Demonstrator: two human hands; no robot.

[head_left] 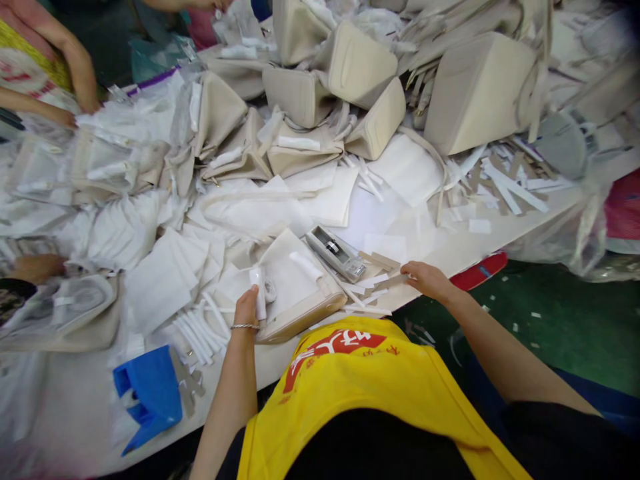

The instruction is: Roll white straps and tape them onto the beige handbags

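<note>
A cream handbag (285,267) lies on the table in front of me, tilted, with its base edge towards my body. My left hand (246,308) is closed on a white-wrapped piece (258,293) at the bag's left side; whether it is the handle I cannot tell. Off to the right, my right hand (427,280) pinches the end of a thin greyish strip (395,281) over the table edge. Between the hands, a grey oblong metal device (336,253) rests against the bag. Loose white and grey-brown strips (367,288) lie beside it.
Cream handbags (350,63) are heaped at the back. White sheets (163,273) and rolled white pieces (200,333) lie left, near a blue object (150,393). Strip scraps (510,183) cover the right. A co-worker's arms (83,77) show at upper left, another hand (37,267) below.
</note>
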